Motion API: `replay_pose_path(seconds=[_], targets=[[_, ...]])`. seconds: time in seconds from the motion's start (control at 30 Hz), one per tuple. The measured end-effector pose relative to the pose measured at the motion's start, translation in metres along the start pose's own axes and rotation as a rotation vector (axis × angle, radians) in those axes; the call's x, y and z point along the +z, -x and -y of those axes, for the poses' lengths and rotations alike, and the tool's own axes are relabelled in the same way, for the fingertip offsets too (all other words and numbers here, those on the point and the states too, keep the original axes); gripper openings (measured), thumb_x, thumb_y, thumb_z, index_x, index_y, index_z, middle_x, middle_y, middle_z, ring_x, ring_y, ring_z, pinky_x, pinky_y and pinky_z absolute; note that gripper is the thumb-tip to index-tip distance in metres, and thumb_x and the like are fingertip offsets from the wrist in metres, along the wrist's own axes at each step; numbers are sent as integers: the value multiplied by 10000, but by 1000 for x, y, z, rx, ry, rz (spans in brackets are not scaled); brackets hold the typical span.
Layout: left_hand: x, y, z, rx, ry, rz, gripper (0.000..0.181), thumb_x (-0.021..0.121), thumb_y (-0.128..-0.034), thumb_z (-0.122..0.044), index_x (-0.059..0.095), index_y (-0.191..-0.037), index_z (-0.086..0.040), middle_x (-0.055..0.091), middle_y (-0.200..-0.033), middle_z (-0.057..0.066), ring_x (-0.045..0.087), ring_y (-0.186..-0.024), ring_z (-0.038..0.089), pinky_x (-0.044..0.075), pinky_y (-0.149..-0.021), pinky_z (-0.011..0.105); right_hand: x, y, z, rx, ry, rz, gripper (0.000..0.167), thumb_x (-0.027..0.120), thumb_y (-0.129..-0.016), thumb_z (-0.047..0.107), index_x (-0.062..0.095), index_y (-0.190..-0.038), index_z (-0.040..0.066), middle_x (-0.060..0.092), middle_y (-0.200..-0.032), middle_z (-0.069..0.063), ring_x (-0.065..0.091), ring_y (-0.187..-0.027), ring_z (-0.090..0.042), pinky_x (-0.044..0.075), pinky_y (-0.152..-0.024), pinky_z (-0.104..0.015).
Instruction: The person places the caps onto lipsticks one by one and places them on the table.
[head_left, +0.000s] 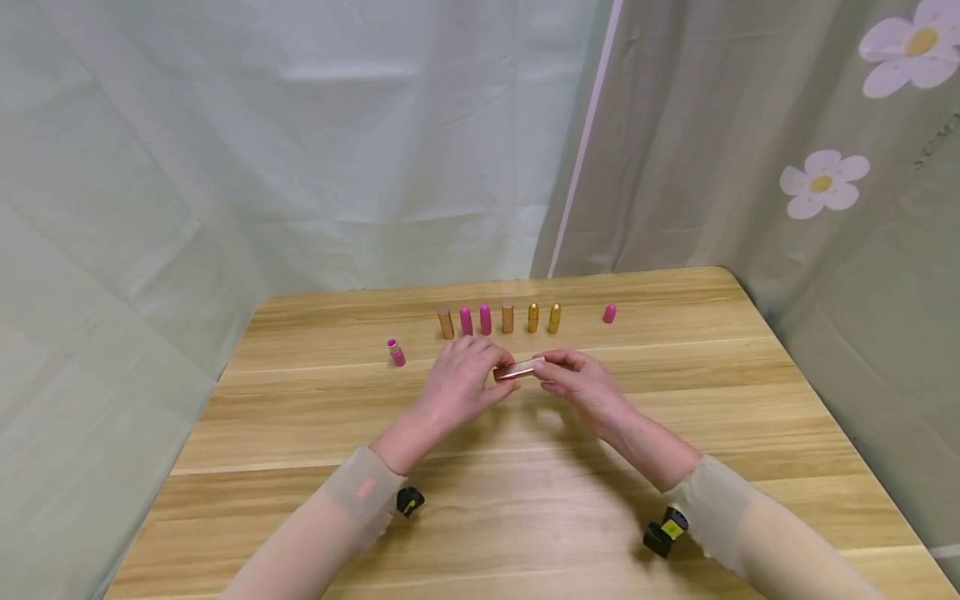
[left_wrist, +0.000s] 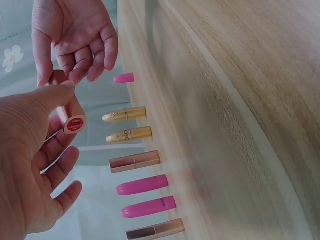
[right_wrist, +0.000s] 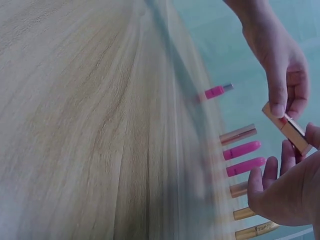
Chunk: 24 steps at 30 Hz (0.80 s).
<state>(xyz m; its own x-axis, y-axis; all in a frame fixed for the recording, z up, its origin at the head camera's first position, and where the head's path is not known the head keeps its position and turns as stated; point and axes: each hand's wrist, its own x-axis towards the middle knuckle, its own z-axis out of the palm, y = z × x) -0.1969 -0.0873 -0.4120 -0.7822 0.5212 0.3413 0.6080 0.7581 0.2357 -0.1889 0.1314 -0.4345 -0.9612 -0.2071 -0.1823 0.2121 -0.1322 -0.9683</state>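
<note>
A rose-gold lipstick [head_left: 517, 369] is held level above the table between both hands. My left hand [head_left: 467, 372] pinches one end of it with thumb and fingers; the red label on its base [left_wrist: 75, 124] faces the left wrist camera. At the other end my right hand [head_left: 583, 385] grips the tube between thumb and fingertips. In the right wrist view the lipstick [right_wrist: 287, 129] slants between the two hands, partly covered by fingers.
Behind the hands stands a row: rose-gold lipsticks [head_left: 507, 317], pink lipsticks [head_left: 485, 319] and gold lipsticks [head_left: 554, 318]. An uncapped pink lipstick base [head_left: 396, 352] stands left, a pink cap [head_left: 610, 313] right. Curtains [head_left: 420, 150] surround the wooden table [head_left: 300, 400].
</note>
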Motion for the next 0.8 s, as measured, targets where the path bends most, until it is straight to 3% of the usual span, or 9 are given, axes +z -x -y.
replay_pose_path(seconds=[0.2,0.37,0.53,0.8], targets=[[-4,-1,1,9,-55,34,252,793,-908,-369,726,-1092,-212,701,-1026,-72,565,-1002,180,444,-943,422,6,0,3,-27,78,24,399,743,-963,221,630,-1250,-32,660,-1199,-106,597,-1187,-333,442,-1082,-511],[-21,-2,11,-28,-58,73,225,793,-906,-298,715,-1093,-201,726,-1023,-63,599,-1022,224,422,-993,485,4,5,11,-67,156,102,403,689,-999,262,619,-1273,-25,660,-1260,-139,540,-1274,-400,425,-1090,-522],[-48,-1,39,-126,16,65,187,791,-889,-226,684,-1032,-170,716,-970,-42,623,-1000,255,420,-1018,518,-15,4,15,-64,234,88,416,644,-1026,308,619,-1280,-21,675,-1275,-139,622,-1210,-254,436,-1088,-503],[-88,-8,97,-213,132,23,144,776,-922,-210,727,-1033,-133,709,-1101,81,614,-1070,323,444,-969,538,-57,6,15,-59,294,24,448,628,-1035,320,597,-1285,-51,669,-1289,-150,641,-1153,-148,428,-1090,-504]])
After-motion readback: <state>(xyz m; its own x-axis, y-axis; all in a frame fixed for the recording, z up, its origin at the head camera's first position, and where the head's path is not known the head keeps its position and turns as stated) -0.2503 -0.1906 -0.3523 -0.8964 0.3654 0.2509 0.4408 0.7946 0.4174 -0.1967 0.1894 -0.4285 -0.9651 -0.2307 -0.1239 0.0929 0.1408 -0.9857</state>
